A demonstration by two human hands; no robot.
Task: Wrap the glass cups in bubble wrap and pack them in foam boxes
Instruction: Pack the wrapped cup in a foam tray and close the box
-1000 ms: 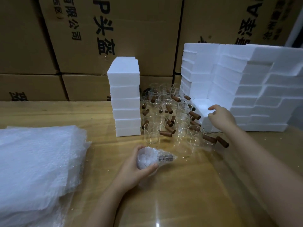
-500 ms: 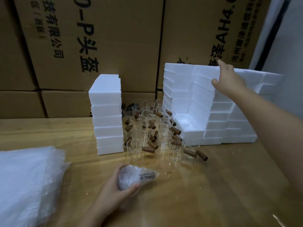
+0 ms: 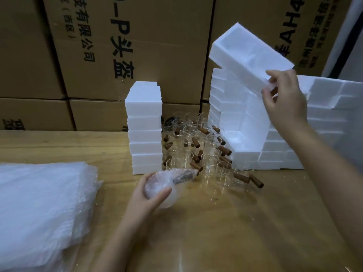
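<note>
The left hand (image 3: 145,195) is gripping a wrapped cup (image 3: 167,183) low over the counter (image 3: 235,222). Its fingers and thumb are curling round the bundle, and the cup's brown handle is showing dimly through the wrap. The right hand (image 3: 284,103) is pinching one end of a foam box (image 3: 249,54) and holding it tilted in the air above the right stack (image 3: 235,114) of foam. The box's hollow side is facing the camera, and nothing is showing inside it.

Judging by this, one cup is through its wrapping step and is waiting for a box, which the person is fetching. The packing of this cup is not yet done. The box is going to have to come down to the counter and the bundle is going to have to go into the hollow. A lid or matching half is probably going to have to close over it.

A lot is remaining. A crowd of bare cups (image 3: 188,150) with brown handles is standing between the left stack (image 3: 144,124) and the right stack, none of them wrapped. A thick pile of bubble wrap (image 3: 39,203) is lying at the left of the counter, near the left hand. The blocks in the left stack are looking closed, and I cannot tell whether they are holding packed cups. Another open foam piece (image 3: 235,142) is lying at the foot of the right stack, just beside the cups. Cartons (image 3: 137,46) are standing behind everything.
</note>
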